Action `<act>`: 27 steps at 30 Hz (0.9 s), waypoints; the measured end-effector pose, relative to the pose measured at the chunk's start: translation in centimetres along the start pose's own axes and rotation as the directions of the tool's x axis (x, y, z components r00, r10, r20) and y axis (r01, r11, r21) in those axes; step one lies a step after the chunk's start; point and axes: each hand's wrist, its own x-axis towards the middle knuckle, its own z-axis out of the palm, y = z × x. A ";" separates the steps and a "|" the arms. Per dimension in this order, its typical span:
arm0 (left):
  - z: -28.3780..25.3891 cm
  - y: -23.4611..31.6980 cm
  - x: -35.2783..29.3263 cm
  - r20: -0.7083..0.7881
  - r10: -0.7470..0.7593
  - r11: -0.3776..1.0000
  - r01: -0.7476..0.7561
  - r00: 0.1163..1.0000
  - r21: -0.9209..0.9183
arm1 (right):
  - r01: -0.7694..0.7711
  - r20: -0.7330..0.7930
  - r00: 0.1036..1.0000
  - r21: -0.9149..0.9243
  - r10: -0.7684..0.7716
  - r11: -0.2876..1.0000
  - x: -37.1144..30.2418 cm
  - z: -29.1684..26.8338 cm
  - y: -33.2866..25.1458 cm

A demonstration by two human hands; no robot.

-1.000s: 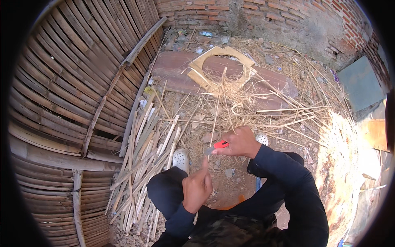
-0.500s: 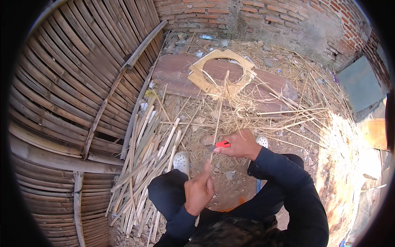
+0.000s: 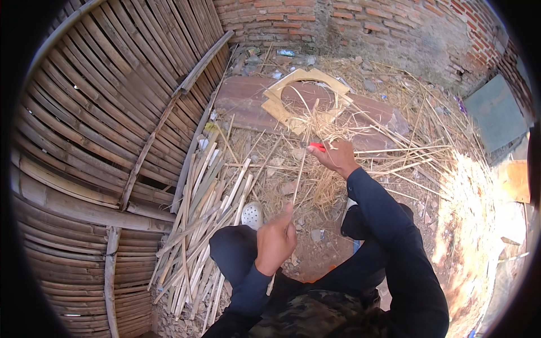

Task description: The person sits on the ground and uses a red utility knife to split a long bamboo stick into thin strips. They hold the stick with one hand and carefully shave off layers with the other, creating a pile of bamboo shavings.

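Observation:
My left hand is closed around the near part of a thin bamboo strip, and the strip's near end sticks out below the fist. From there the strip slants away to a clump of curled shavings. My right hand grips the red handle of a knife at the strip's far part, close to the shavings. The blade is hardly visible from here. Beyond the hands, a yellowish board with a round hole lies on a flat brown board.
A heap of split bamboo strips lies to my left, beside a bamboo slat wall. More long strips lie at the right. A brick wall closes the far side. Debris covers the ground around my light clogs.
My right hand has pushed the red knife away from me along the strip, from near my left hand to the shavings. The left hand keeps its hold, almost in place.

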 end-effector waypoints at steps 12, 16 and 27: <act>-1.3 1.5 -3.2 0.072 0.088 0.992 -0.081 0.993 -0.100 | -0.096 0.145 0.985 0.040 0.089 0.995 0.9 -2.2 5.9; -1.3 2.2 -2.3 0.102 0.046 0.992 -0.033 0.994 -0.122 | -0.193 0.030 0.981 0.300 0.193 0.934 1.6 2.7 8.3; -2.7 -1.5 -0.9 0.061 -0.123 0.947 0.136 0.991 -0.290 | 0.016 0.170 0.982 0.390 -0.088 0.921 -3.8 -8.7 2.1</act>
